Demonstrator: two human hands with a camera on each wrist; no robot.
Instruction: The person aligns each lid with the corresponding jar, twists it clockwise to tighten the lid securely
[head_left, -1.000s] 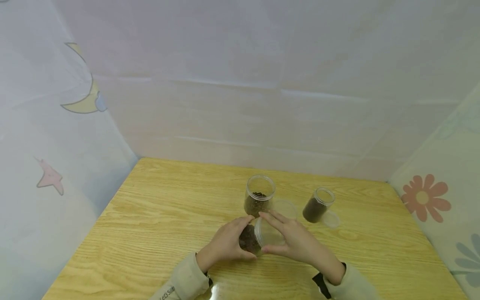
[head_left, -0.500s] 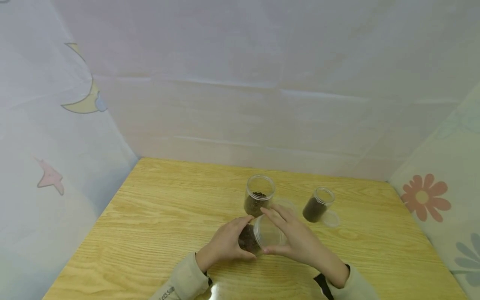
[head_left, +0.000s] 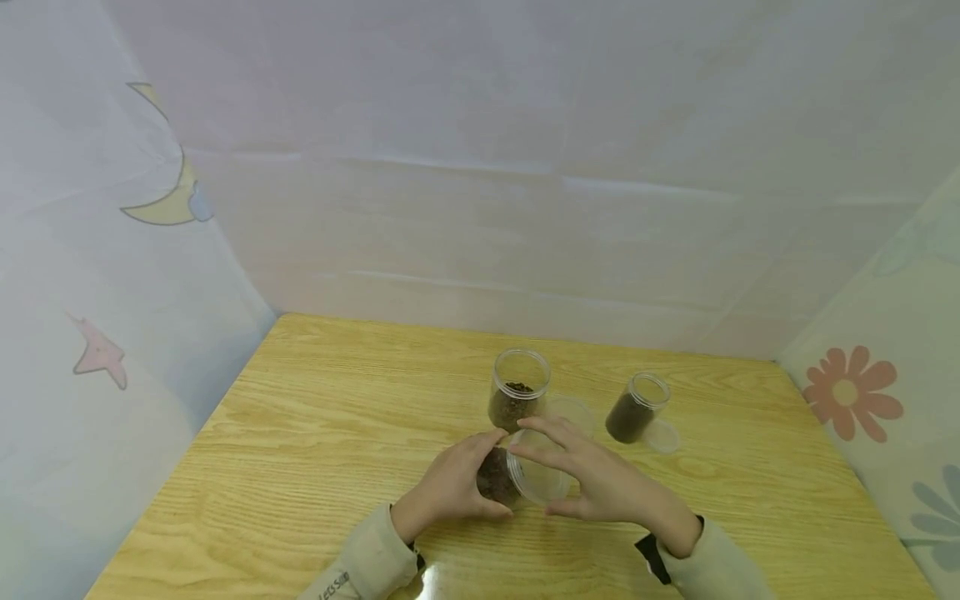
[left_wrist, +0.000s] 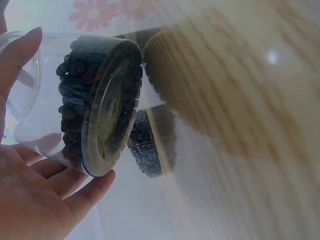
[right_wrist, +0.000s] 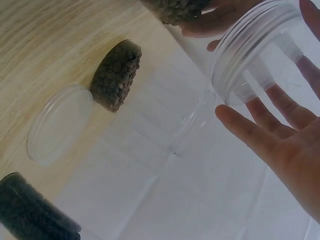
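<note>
A clear jar (head_left: 495,479) partly filled with dark coffee beans lies tilted between both hands. My left hand (head_left: 447,485) grips it around the bean-filled end, thumb and fingers on opposite sides. In the left wrist view the jar's base faces the camera, with beans (left_wrist: 80,90) heaped against it. My right hand (head_left: 603,479) is at the jar's other end, its fingers and thumb spread around the clear lid (head_left: 543,477). The right wrist view shows the ridged rim (right_wrist: 245,45) with fingertips seen through the clear plastic.
Behind the hands stands a wide uncovered jar (head_left: 517,404) with dark beans, its clear lid (head_left: 572,412) lying beside it. Farther right, a narrower uncovered jar (head_left: 630,417) of dark contents stands next to a small lid (head_left: 663,437). A hanging cloth (head_left: 465,208) borders the wooden table (head_left: 337,400).
My right hand's fingers and thumb have shifted around the lid, the thumb moving right. My left hand and the jar have barely moved.
</note>
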